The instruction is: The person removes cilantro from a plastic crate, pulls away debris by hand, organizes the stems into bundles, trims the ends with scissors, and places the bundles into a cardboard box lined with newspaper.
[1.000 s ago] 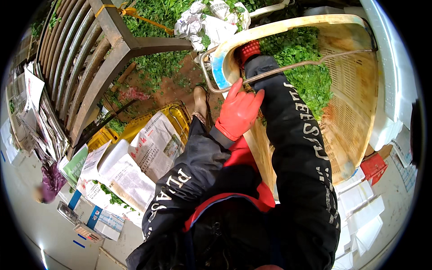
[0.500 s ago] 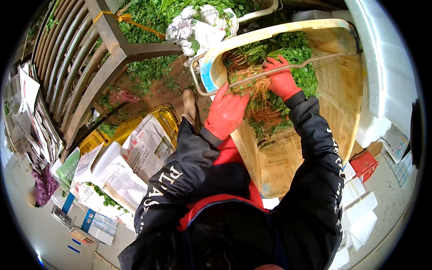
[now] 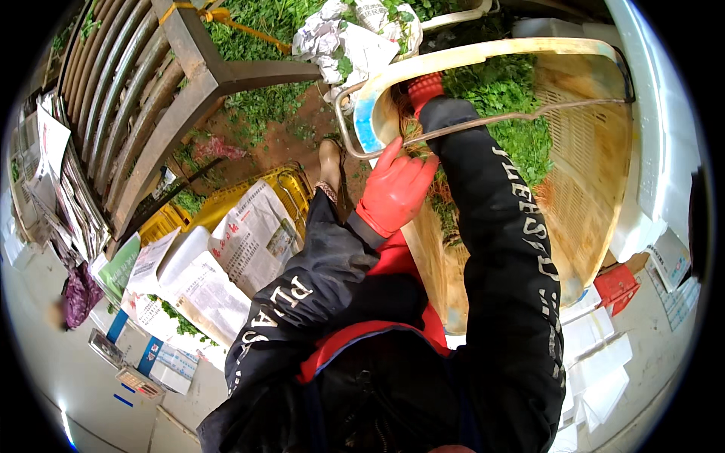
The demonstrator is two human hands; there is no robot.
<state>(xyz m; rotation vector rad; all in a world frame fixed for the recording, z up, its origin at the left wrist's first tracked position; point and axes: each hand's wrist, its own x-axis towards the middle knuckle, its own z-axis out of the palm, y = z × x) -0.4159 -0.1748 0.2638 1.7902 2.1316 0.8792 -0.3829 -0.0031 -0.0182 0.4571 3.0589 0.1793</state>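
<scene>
A big pale yellow plastic basket (image 3: pixel 585 143) with slotted sides stands tilted in front of me. Its metal handle (image 3: pixel 521 115) crosses the opening. Inside lies a heap of leafy green herbs (image 3: pixel 502 102), with orange-brown roots. My left hand (image 3: pixel 394 189), in a red rubber glove, is closed over the basket's near left edge, a fingertip against the handle. My right hand (image 3: pixel 425 92), gloved alike, reaches under the handle to the far left inside the basket, beside the greens. The forearm and sleeve cover part of the heap, and the right fingers are hidden.
Crumpled newspaper (image 3: pixel 355 47) lies beyond the basket, near loose greens (image 3: pixel 257 113) on the ground. A metal rack (image 3: pixel 198 83) stands at left, beside a newspaper-covered yellow crate (image 3: pixel 294 192). White foam pieces (image 3: pixel 600 362) and a red box (image 3: pixel 618 288) are at right.
My right hand has moved left and farther into the basket, from on top of the roots to the far left corner. The left hand keeps its place on the basket; the whole view has shifted slightly.
</scene>
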